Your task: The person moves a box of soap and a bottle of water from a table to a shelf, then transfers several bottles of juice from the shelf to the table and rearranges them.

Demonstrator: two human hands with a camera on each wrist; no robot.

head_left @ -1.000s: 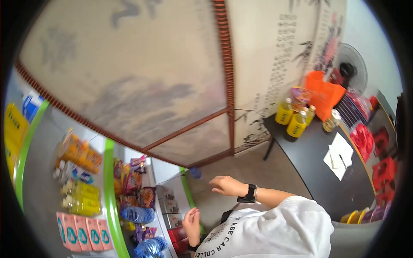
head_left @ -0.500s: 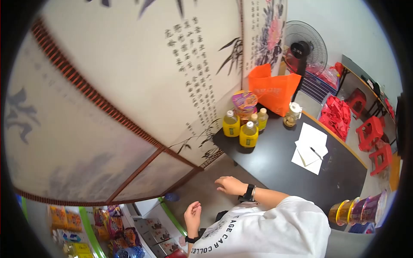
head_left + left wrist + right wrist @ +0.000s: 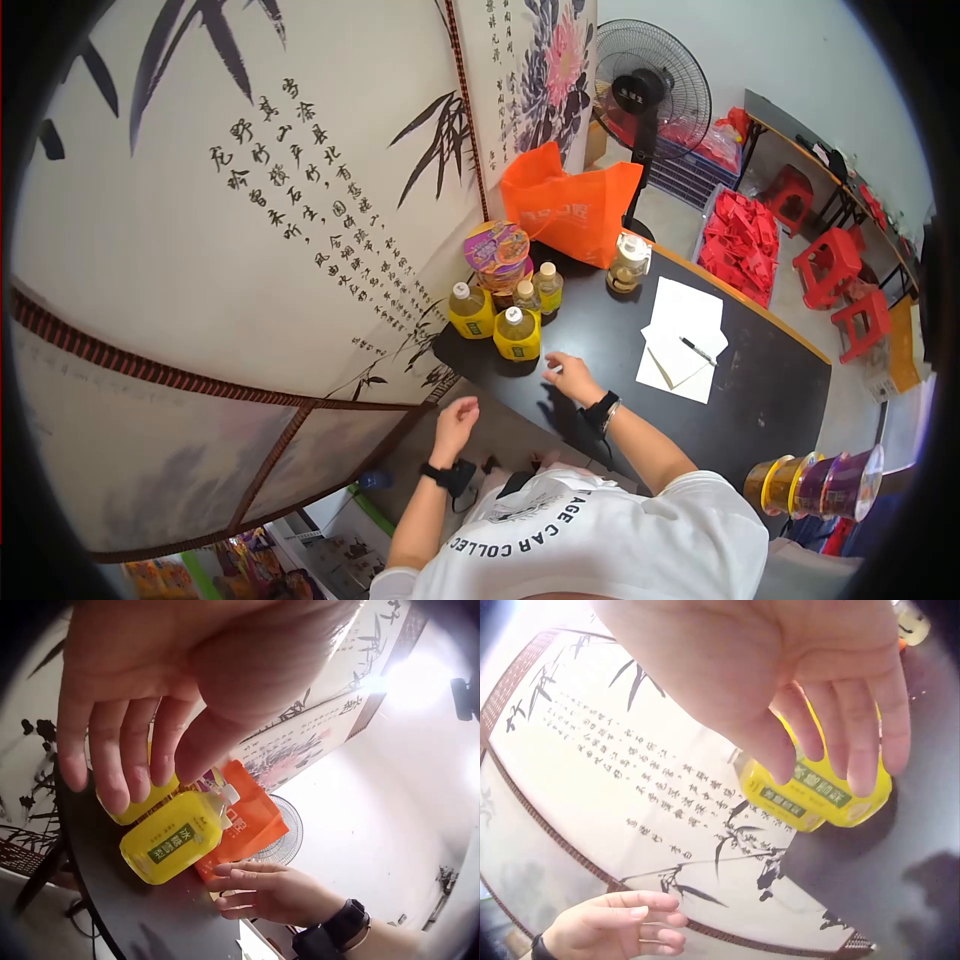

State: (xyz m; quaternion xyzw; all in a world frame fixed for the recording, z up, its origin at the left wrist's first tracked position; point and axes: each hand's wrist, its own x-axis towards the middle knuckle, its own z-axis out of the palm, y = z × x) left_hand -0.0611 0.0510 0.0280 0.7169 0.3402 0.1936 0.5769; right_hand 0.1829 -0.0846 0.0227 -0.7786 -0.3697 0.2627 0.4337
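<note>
My left hand (image 3: 456, 428) is held in the air left of the black table, fingers loosely bent and holding nothing. Just over the table's near edge, my right hand (image 3: 573, 380) is also free of any object, its fingers relaxed. Closest to it stands a yellow-labelled drink bottle (image 3: 517, 338) with a white cap. A second such bottle (image 3: 470, 312) is to its left, and two smaller bottles, one of them here (image 3: 548, 288), stand behind. In the left wrist view, the fingers (image 3: 109, 765) of the left hand overlap the yellow bottles (image 3: 169, 840).
Behind the bottles are purple instant-noodle tubs (image 3: 497, 255) and an orange bag (image 3: 570, 205). A lidded jar (image 3: 628, 265) and white papers (image 3: 682, 335) with a pen (image 3: 697, 349) lie farther right. Stacked tubs (image 3: 815, 485) stand at the near right. A folding screen (image 3: 250, 230) borders the left.
The view has swung right, from the shelves to the table. My right hand has come over the table edge toward the bottles, and my left hand has risen forward.
</note>
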